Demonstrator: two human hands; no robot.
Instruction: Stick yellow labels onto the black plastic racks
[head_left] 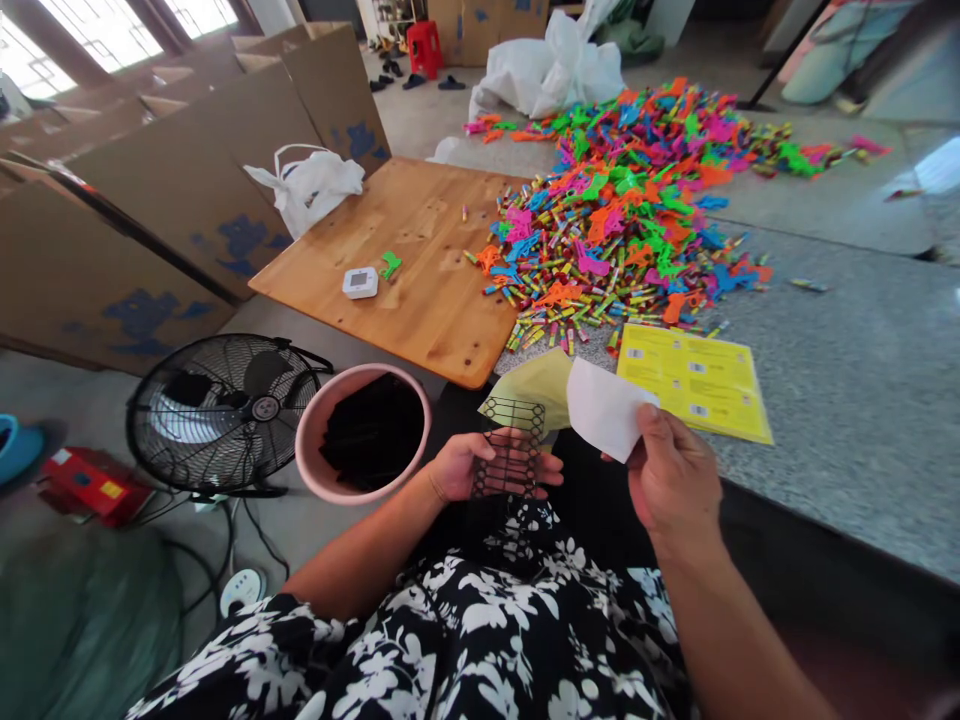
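My left hand is closed lightly on a thin black lattice strip, thumb in front and fingers behind it. Behind the strip's top a pale yellow sheet sticks out; I cannot tell whether the fingers hold it too. Between thumb and fingers, my right hand pinches a white piece of paper, which meets the pale sheet's right edge. Just beyond the right hand, bright yellow printed sheets lie on the grey stone surface.
A heap of colourful toy guns and small tubes covers the stone. The wooden table holds a white device and a green toy gun. A pink bucket of black pieces, a fan and cardboard boxes stand left.
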